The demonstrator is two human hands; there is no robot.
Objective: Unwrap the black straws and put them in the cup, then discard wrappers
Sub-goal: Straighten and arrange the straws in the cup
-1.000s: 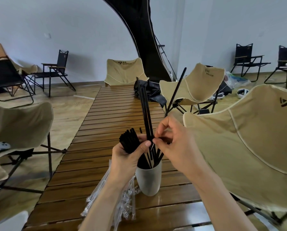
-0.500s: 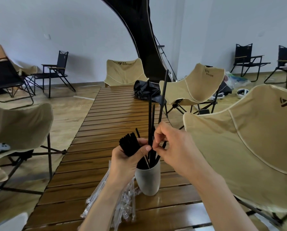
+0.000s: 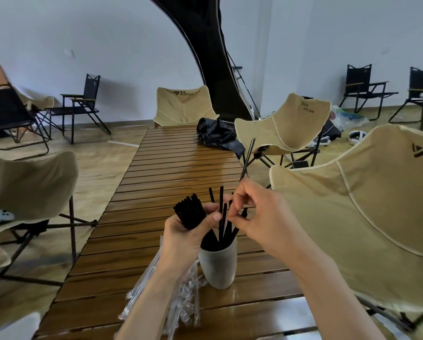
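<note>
A pale grey cup [image 3: 218,266] stands on the wooden slat table [image 3: 171,173] with several black straws [image 3: 222,224] upright in it. My left hand [image 3: 186,238] grips a bundle of black straws [image 3: 190,212] just left of the cup's rim. My right hand [image 3: 259,217] is above the cup and pinches one black straw [image 3: 247,158] that slants up to the right. Clear plastic wrappers [image 3: 181,298] lie on the table under my left forearm, partly hidden by it.
A crumpled black cloth [image 3: 216,136] lies at the table's far right. Beige folding chairs [image 3: 367,212] crowd the right side, with another chair [image 3: 26,187] at the left and one chair [image 3: 184,106] at the far end. A dark canopy leg rises behind.
The straws that stood tall above the cup have dropped lower into it. My right hand now pinches a straw tilted up to the right. My left hand has kept its bundle.
</note>
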